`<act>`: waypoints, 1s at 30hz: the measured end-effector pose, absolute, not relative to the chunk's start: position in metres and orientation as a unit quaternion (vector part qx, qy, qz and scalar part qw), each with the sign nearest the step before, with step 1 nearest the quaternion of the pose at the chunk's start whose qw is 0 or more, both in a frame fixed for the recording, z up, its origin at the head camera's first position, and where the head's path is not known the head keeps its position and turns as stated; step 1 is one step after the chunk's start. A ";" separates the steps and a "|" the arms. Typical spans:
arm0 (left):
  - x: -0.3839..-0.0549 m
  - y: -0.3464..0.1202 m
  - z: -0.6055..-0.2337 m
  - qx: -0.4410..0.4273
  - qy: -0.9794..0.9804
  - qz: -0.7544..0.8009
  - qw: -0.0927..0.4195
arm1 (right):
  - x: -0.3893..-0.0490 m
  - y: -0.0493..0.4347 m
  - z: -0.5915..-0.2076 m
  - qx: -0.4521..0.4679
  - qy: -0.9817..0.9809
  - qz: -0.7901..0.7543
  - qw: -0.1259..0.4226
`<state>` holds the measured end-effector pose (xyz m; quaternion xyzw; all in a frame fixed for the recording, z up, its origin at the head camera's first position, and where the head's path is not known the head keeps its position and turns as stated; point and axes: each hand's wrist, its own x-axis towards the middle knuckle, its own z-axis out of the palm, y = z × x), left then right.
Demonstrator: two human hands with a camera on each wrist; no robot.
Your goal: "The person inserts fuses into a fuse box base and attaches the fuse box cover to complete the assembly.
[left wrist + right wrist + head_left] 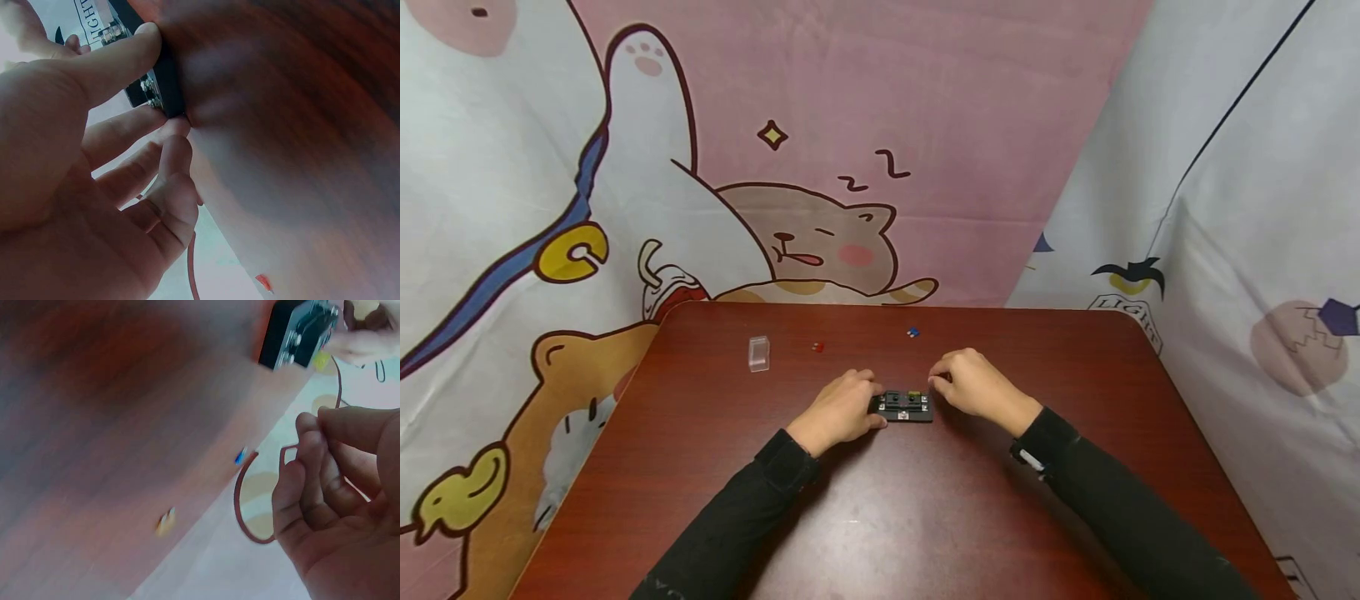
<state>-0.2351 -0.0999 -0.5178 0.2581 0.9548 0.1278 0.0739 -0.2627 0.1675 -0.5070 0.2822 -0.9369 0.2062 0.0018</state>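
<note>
My left hand point(844, 406) grips a small black block point(904, 415) by its left end, thumb at the near side and fingers at the far side. Metal terminals point(150, 94) line the block's side in the left wrist view. A small yellow piece point(914, 393) shows at its far right edge. My right hand point(972, 382) is held just right of the block, apart from it. Its thumb tip point(326, 414) meets the curled index finger; I cannot tell whether something tiny is pinched there. In the right wrist view, a yellow piece with metal prongs point(165, 522) lies on the table.
Toward the back of the brown table point(715, 467) lie a clear plastic box point(759, 353), small red pieces point(817, 347) and small blue pieces point(913, 332). A cartoon-printed cloth point(1000, 125) hangs behind the table's far edge.
</note>
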 end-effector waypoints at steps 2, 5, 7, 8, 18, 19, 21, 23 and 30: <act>-0.235 -0.100 -0.518 0.258 0.955 0.127 0.072 | -0.264 0.173 -0.505 0.270 -0.940 0.210 0.005; -0.235 -0.100 -0.519 0.259 0.955 0.129 0.071 | -0.266 0.182 -0.502 0.255 -0.945 0.205 0.012; -0.235 -0.100 -0.519 0.260 0.954 0.131 0.071 | -0.269 0.189 -0.500 0.245 -0.948 0.202 0.020; -0.235 -0.100 -0.519 0.260 0.954 0.131 0.071 | -0.270 0.192 -0.499 0.239 -0.950 0.199 0.025; -0.234 -0.100 -0.520 0.252 0.955 0.133 0.075 | -0.291 0.223 -0.479 0.176 -0.965 0.192 0.026; -0.234 -0.101 -0.520 0.252 0.956 0.133 0.074 | -0.293 0.226 -0.479 0.169 -0.967 0.191 0.018; -0.234 -0.101 -0.520 0.253 0.956 0.133 0.073 | -0.298 0.231 -0.480 0.151 -0.970 0.191 0.000; -0.233 -0.101 -0.519 0.253 0.956 0.133 0.073 | -0.302 0.234 -0.483 0.136 -0.972 0.189 -0.018; -0.233 -0.101 -0.520 0.249 0.955 0.140 0.081 | -0.312 0.238 -0.499 0.124 -0.974 0.185 -0.049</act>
